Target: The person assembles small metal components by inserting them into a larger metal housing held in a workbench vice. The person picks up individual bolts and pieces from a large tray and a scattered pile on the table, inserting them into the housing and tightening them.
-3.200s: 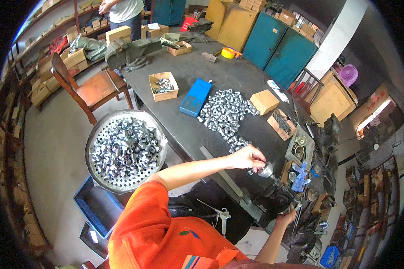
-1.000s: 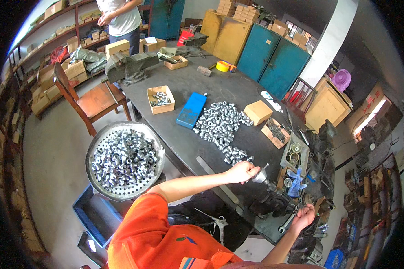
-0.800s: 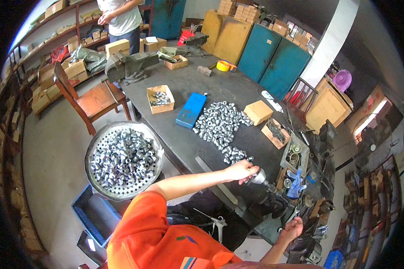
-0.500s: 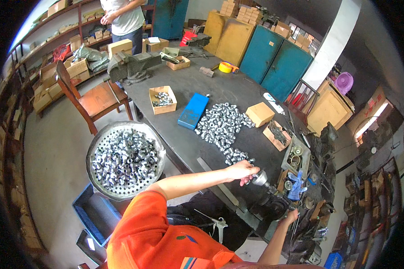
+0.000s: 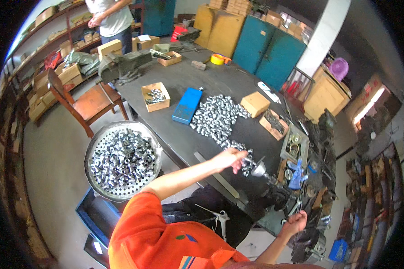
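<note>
My left hand (image 5: 232, 159) hovers over the near end of a heap of small silver metal fittings (image 5: 217, 116) on the dark workbench. Its thumb and fingertips are apart, pointing towards loose fittings, and nothing shows between them. Just to its right sits the cone-shaped metal head (image 5: 258, 168) of a dark bench machine (image 5: 276, 197). My right hand (image 5: 297, 221) is closed at the machine's near right side, beside thin metal levers; its curled fingers hide whatever they may hold.
A perforated round metal pan (image 5: 98, 179) heaped with fittings stands left of the bench. On the bench are a blue box (image 5: 187, 106), cardboard boxes (image 5: 255, 104), a vise (image 5: 123, 67) and a blue glove (image 5: 296, 174). A wooden chair (image 5: 87, 107) and a person (image 5: 112, 20) are beyond.
My left hand has moved left and away from the cone-shaped head to the fittings. My right hand has shifted slightly right and nearer to me. The whole view has shifted a little.
</note>
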### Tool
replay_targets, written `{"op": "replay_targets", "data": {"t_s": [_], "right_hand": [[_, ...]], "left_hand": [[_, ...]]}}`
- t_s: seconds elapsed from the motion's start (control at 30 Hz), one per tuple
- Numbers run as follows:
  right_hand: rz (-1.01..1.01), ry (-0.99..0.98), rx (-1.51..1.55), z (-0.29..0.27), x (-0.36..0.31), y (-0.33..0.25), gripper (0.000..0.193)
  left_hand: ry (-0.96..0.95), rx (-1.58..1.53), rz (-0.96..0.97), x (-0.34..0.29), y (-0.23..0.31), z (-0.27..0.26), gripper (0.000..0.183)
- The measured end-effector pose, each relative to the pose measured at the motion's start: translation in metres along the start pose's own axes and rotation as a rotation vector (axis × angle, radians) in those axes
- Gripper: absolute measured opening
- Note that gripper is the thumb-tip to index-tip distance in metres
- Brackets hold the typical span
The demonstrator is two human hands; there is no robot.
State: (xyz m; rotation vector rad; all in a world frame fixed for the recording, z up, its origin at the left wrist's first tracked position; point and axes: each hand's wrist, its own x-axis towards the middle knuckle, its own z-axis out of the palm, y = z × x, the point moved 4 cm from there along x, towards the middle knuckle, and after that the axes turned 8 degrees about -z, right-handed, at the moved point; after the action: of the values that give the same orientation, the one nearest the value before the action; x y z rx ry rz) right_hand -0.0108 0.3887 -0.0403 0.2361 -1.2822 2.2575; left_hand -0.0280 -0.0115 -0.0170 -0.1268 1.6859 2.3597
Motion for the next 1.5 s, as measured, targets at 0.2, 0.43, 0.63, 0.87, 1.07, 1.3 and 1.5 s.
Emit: {"op": "replay_targets", "data": {"t_s": [0.2, 0.43, 0.63, 0.87, 1.07, 1.3, 1.5], "right_hand": [[0.161, 0.255, -0.162, -0.024, -0.02, 0.058, 0.017], [0.172, 0.22, -0.124, -0.036, -0.016, 0.053, 0.016], [0.194, 0.176, -0.102, -0.037, -0.016, 0.061, 0.018], [0.176, 0.209, -0.147, -0.025, -0.019, 0.054, 0.018], [0.211, 0.283, -0.188, -0.014, -0.022, 0.049, 0.019], [0.201, 0.307, -0.16, -0.016, -0.02, 0.051, 0.018], [0.17, 0.28, -0.252, -0.022, -0.024, 0.052, 0.013]], "left_hand": [[0.37, 0.185, 0.003, -0.077, -0.002, -0.098, 0.044], [1.221, 1.277, -0.159, -0.251, 0.009, -0.229, 0.041], [1.372, 1.559, -0.196, -0.328, 0.003, -0.256, 0.025], [0.838, 1.395, 0.126, -0.151, 0.043, -0.143, 0.03], [0.273, 1.599, 0.249, 0.006, 0.003, -0.054, 0.03], [0.24, 1.655, 0.204, 0.043, -0.024, -0.064, 0.023], [0.218, 1.641, 0.325, 0.024, -0.032, -0.065, 0.034]]}}
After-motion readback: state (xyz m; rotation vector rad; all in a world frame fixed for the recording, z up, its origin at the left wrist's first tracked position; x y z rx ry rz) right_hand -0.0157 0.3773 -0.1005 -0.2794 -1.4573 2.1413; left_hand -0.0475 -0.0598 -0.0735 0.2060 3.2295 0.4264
